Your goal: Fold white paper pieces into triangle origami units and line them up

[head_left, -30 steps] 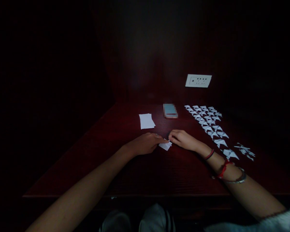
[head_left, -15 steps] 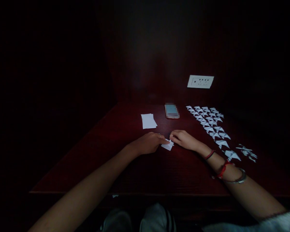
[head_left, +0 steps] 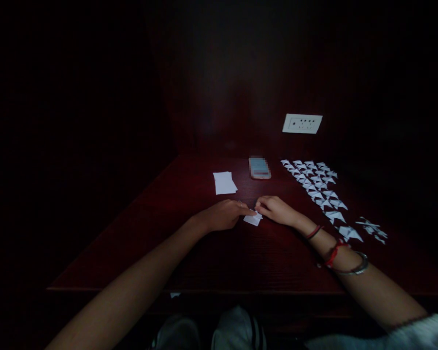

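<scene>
A small folded piece of white paper (head_left: pixel 252 220) lies on the dark red table in front of me. My left hand (head_left: pixel 223 215) reaches it from the left, with fingertips pressed together on its upper part. On the other side my right hand (head_left: pixel 275 210) has its fingers curled in a pinch at the paper's upper right edge. The fingertips hide part of the fold. A ring shows on a left finger, and bracelets circle the right wrist and forearm.
A stack of white paper sheets (head_left: pixel 225 183) lies beyond my left hand, with a phone (head_left: pixel 259 168) to its right. Rows of folded paper pieces (head_left: pixel 316 182) and a pile of paper scraps (head_left: pixel 373 229) occupy the right side. A socket panel (head_left: pixel 302 123) is on the back wall.
Both hands stay at the paper with only slight finger movement. The left fingertips have shifted a little on it. Nothing else on the table has moved.
</scene>
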`<state>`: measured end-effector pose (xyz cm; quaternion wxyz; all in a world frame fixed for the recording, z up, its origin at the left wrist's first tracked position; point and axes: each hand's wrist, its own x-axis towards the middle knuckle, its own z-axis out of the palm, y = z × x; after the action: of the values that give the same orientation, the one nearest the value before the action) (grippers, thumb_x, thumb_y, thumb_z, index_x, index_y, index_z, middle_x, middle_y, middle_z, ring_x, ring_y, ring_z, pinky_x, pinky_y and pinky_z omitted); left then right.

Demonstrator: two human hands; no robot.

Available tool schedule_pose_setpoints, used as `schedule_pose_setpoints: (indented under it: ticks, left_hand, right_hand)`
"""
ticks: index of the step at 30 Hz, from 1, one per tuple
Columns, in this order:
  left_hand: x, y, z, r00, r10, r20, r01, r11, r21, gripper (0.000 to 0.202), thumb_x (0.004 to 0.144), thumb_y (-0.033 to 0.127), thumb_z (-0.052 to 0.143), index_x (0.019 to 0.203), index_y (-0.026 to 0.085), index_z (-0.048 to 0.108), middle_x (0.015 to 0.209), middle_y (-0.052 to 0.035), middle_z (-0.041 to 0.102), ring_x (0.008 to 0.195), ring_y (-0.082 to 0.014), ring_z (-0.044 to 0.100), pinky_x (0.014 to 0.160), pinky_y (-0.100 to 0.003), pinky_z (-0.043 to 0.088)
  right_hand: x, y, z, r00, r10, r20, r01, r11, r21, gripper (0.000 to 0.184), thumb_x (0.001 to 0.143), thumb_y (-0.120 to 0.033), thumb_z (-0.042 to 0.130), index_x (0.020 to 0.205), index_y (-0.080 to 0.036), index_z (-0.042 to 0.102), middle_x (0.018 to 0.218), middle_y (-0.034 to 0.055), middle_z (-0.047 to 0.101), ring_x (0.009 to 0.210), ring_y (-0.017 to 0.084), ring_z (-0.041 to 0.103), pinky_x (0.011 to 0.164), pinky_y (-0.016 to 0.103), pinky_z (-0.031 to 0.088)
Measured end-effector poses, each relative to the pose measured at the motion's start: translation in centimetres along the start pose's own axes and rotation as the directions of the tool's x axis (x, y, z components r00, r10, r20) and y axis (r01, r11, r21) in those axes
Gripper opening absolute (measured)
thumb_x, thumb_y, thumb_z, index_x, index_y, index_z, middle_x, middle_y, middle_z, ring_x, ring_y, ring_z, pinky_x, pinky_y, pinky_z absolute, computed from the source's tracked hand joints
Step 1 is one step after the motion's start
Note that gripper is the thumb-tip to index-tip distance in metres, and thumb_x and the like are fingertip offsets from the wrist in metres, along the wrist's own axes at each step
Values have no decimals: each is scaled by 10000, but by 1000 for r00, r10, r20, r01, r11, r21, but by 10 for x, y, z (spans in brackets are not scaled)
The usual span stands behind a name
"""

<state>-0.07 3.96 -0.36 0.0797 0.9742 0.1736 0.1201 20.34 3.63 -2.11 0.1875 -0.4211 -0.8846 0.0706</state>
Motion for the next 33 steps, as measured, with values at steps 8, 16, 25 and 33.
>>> schedule_pose_setpoints:
  ticks: [8,16,25,33]
  left_hand:
    - [2,-3,3,1000,11,-8,-11,1000,0,504,731,-20,334,1129,262,459,966,5,551,877,-109,504,795,-239,362]
    - [3,-7,8,1000,5,-17,-6,999,-32,530,685,-52,334,1086,251,499,1006,2,517,925,-111,472,826,-240,347]
    - [2,-12,9,1000,21,-5,-21,995,-92,554,678,-67,321,1103,247,488,1020,-1,513,944,-106,464,854,-246,342]
    - [-2,-17,1,997,79,8,-76,984,-163,589,650,-93,303,1114,221,484,1082,1,515,983,-90,461,883,-230,338]
  right_hand:
    - [0,-1,0,1000,24,4,-24,1000,7,175,790,-229,407,733,-139,546,696,36,570,627,103,495,604,212,341]
    - [2,-1,2,997,75,1,-75,997,7,179,786,-258,414,732,-152,548,674,22,566,588,92,484,564,199,324]
    - [-3,-3,-4,995,75,-67,-69,994,81,144,779,-255,448,779,-149,547,658,12,559,573,89,483,548,193,342]
    - [-14,-11,-24,968,-236,88,240,970,-33,231,814,-227,410,922,-195,611,724,27,521,655,95,476,599,202,341]
